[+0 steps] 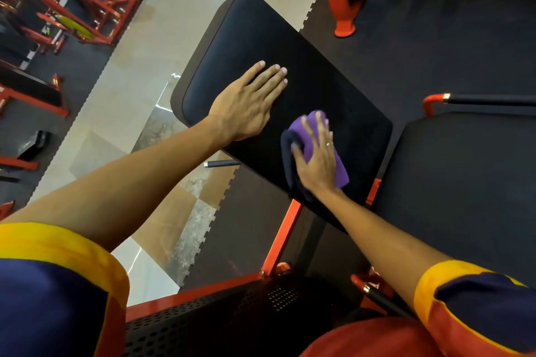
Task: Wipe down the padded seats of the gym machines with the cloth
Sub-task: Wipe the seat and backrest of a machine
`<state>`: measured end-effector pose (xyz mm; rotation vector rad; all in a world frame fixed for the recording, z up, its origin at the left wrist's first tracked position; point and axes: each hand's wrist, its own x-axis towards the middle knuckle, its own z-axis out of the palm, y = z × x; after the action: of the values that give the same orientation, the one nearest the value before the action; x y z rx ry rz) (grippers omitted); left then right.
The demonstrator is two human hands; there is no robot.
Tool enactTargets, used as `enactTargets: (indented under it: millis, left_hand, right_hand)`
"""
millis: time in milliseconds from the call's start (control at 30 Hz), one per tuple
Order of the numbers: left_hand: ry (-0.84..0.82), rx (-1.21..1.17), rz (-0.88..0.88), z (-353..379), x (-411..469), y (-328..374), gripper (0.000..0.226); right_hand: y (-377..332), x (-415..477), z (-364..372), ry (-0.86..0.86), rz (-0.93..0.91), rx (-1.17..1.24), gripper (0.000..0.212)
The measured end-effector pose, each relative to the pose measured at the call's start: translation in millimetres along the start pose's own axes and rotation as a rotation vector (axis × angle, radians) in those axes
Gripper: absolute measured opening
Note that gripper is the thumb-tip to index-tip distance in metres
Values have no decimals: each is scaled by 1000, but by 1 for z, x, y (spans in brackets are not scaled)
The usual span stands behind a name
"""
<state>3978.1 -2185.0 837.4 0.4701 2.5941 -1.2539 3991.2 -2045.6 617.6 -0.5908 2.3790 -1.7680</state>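
In the head view, a long black pad (290, 46) ran slantwise through the middle of the picture, and both bare arms reached forward onto it.

The left arm stretched out nearly straight from a blue sleeve (52, 298) with a yellow cuff. The left hand (246, 104) lay palm down on the pad's middle, wide and flat, its fingers straight and close together, holding nothing.

The right arm came in from the pad's near right side, bent slightly at the wrist. The right hand (316, 153) lay spread over the cloth (341, 169), palm down. Its fingers were nearly straight and fanned apart, and the thumb was set out to the left, pressing the cloth against the pad rather than gripping it. A ring (327, 144) showed on one finger.

The cloth, purple with a darker fold, was bunched under that hand on the pad's near end, beside the left hand's wrist.

A second pad (464, 182) lay just right of the first. A red frame (282, 235) ran below the pad's near end, and a dark bar (222, 164) stuck out from under its left edge.
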Motion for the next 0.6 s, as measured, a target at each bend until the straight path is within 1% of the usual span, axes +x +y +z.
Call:
enactTargets:
  millis: [33, 67, 133, 200, 267, 333, 367, 400, 467, 533, 600]
  left_hand:
    - [-3, 2, -1, -1, 0, 0, 64]
    - [-7, 3, -4, -1, -1, 1, 64]
    - [-6, -5, -14, -2, 0, 1, 64]
    - [-11, -20, -23, -2, 1, 2, 64]
    - [-29, -39, -32, -3, 1, 1, 65]
    - [-38, -37, -28, -3, -1, 0, 64]
    - [-36, -40, -27, -4, 0, 1, 64]
    - [-37, -45, -34, -5, 1, 2, 64]
    - [-54, -65, -56, -10, 6, 4, 64]
    - [-74, -98, -70, -14, 14, 5, 62]
    - [-87, -111, -87, -19, 26, 4, 61]
  right_hand:
    - [-8, 18, -4, 25, 145, 72, 77]
    - [-18, 35, -7, 50, 249, 134, 77]
    - [-43, 59, -9, 86, 324, 188, 69]
    - [-68, 56, -5, 84, 281, 210, 67]
    - [-83, 31, -2, 60, 164, 207, 74]
    - [-73, 0, 1, 1, 49, 174, 79]
    - [-58, -11, 0, -24, 47, 148, 80]
    - [-42, -18, -1, -40, 95, 121, 82]
    - [-17, -8, -9, -44, 280, 97, 83]
    - [-3, 25, -17, -23, 431, 107, 73]
    - [-7, 75, -28, 21, 524, 165, 66]
